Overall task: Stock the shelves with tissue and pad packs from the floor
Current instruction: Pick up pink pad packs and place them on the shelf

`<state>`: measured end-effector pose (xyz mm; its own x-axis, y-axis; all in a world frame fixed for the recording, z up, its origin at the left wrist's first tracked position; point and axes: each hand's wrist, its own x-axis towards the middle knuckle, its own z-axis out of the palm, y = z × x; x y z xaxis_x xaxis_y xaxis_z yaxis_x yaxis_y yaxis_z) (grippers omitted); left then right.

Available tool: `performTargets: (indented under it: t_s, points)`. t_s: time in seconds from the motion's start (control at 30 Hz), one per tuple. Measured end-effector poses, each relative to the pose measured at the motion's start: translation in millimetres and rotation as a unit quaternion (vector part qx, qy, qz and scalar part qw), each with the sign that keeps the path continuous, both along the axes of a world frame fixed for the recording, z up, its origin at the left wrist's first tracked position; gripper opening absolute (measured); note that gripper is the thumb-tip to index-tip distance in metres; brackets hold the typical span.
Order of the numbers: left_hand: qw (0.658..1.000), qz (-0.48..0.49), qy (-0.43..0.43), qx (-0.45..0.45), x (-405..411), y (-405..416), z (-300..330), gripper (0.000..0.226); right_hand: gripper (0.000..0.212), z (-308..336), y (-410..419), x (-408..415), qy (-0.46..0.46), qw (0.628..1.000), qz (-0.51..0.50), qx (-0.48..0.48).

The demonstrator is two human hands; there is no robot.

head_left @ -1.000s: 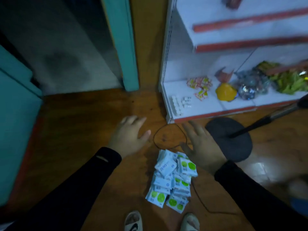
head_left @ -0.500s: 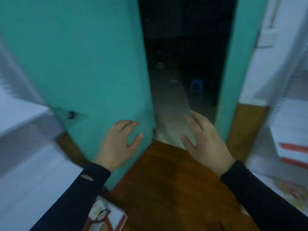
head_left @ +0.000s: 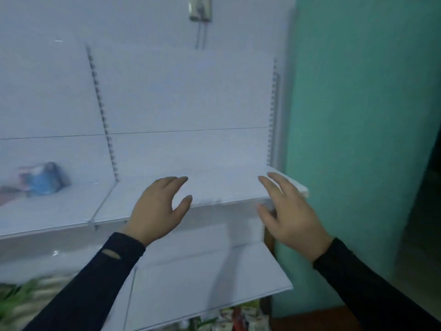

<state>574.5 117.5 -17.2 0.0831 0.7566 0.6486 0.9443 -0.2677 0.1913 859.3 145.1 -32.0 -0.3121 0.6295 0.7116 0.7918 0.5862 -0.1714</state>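
A white shelf unit faces me, its upper shelf (head_left: 214,187) bare in the section straight ahead. A lower white shelf (head_left: 202,287) juts out below it. My left hand (head_left: 157,209) hovers in front of the upper shelf's front edge, fingers relaxed and holding nothing. My right hand (head_left: 288,213) hovers near the shelf's right end, likewise spread and holding nothing. Both arms wear dark sleeves. No tissue or pad packs are in view.
A blurred blue pack (head_left: 45,180) lies on the upper shelf's left section. A teal door (head_left: 358,139) stands right of the shelves, with a dark gap beyond it. A wall socket (head_left: 200,8) with a cable sits above. Green items (head_left: 14,295) show at the lower left.
The view has swung from the floor pile of packs, past the teal door, up to the white shelves. Both hands stayed spread and held nothing throughout.
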Motion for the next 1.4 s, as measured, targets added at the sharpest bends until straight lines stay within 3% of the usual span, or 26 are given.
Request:
performTargets:
  t_s: [0.33,0.43,0.6,0.8,1.07,1.3,1.4]
  points:
    - [0.98,0.191,0.028,-0.043,-271,-22,11,0.063,0.059,17,62,-296,-0.058,0.986,0.158,-0.017]
    - [0.97,0.235,0.025,-0.065,-335,-28,8,0.068,0.059,21,71,-370,-0.072,0.975,0.207,-0.032]
    - [0.95,0.298,0.014,-0.086,-413,-33,1,0.052,0.059,27,90,-474,-0.104,0.954,0.277,-0.045]
    - [0.912,0.384,0.007,-0.14,-470,-12,1,0.054,0.06,30,133,-580,-0.134,0.93,0.336,-0.064]
    - [0.836,0.503,-0.08,-0.202,-521,44,0,0.065,0.07,21,198,-670,-0.21,0.9,0.37,-0.092]
    - [0.823,0.51,-0.154,-0.198,-541,58,-5,0.061,0.072,23,210,-697,-0.204,0.898,0.383,-0.073]
    - [0.805,0.538,-0.154,-0.197,-543,70,-1,0.075,0.068,22,212,-702,-0.218,0.902,0.367,-0.066]
